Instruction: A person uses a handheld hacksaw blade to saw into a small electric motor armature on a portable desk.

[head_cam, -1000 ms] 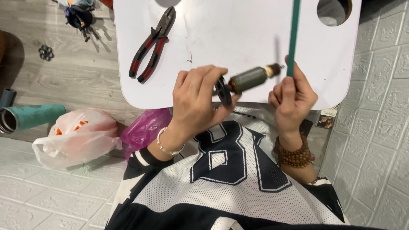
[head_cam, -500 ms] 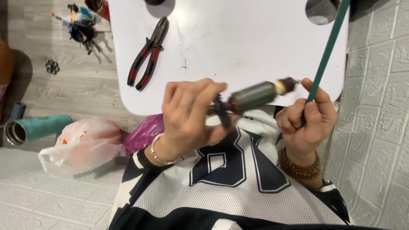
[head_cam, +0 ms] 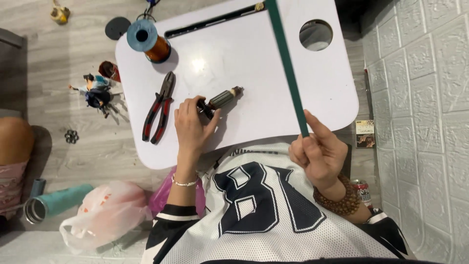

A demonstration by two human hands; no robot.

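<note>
While the left hand (head_cam: pixel 191 124) gripped a small grey cylindrical motor armature (head_cam: pixel 221 99) on the white table (head_cam: pixel 254 63), the right hand's (head_cam: pixel 320 154) fingers pinched a long green strip (head_cam: pixel 287 66).

Light is bright and even, coming from overhead: a small white glare spot sits on the bench (head_cam: pixel 273 58) near its middle, washing out the surface there. Shadows are soft and short; the spool (head_cam: pixel 148 40) throws a dim one to its right, the pliers (head_cam: pixel 159 106) a thin one beside their handles, and the left hand (head_cam: pixel 191 124) darkens the bench just beneath it. The floor (head_cam: pixel 58 137) at far left falls dimmer. Focus is sharp across most of the frame. The green strip (head_cam: pixel 286 63) looks slightly smeared near the top edge. Wall tiles (head_cam: pixel 430 98) at right bow a little from wide-lens distortion
</note>
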